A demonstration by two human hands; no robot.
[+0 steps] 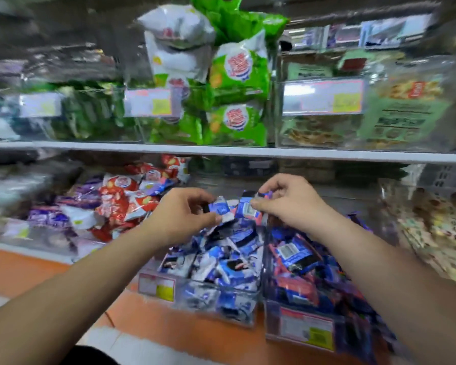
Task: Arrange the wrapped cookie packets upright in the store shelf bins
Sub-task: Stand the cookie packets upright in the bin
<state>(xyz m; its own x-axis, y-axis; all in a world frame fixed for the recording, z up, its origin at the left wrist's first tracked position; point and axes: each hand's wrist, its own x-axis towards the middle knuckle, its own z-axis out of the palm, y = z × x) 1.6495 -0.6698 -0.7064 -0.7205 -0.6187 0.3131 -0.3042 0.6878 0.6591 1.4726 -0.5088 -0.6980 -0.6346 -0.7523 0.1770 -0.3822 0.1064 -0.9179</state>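
Both hands are raised over the far end of the middle clear bin (229,285) on the lower shelf.

Left hand (184,214): fingers curled, a blue-and-white packet (221,208) is pinched between thumb and fingertips and held roughly upright.

Right hand (287,202): fingers curled, a darker blue packet (248,209) is pinched at its top edge between thumb and forefinger. The two held packets are just beside each other; whether they touch cannot be told, as the frame is blurred.

Loose blue-and-white packets (221,259) are heaped in the middle bin, lying at mixed angles and not upright. A price label (157,285) is fixed to its near left corner.

The right bin (271,325) is filled with blue-and-red packets (295,259), also jumbled.

To the left, red-and-white packets (121,201) are piled among purple ones.

Above the white shelf board (327,154), green packets (237,75) are stacked in the upper bins.
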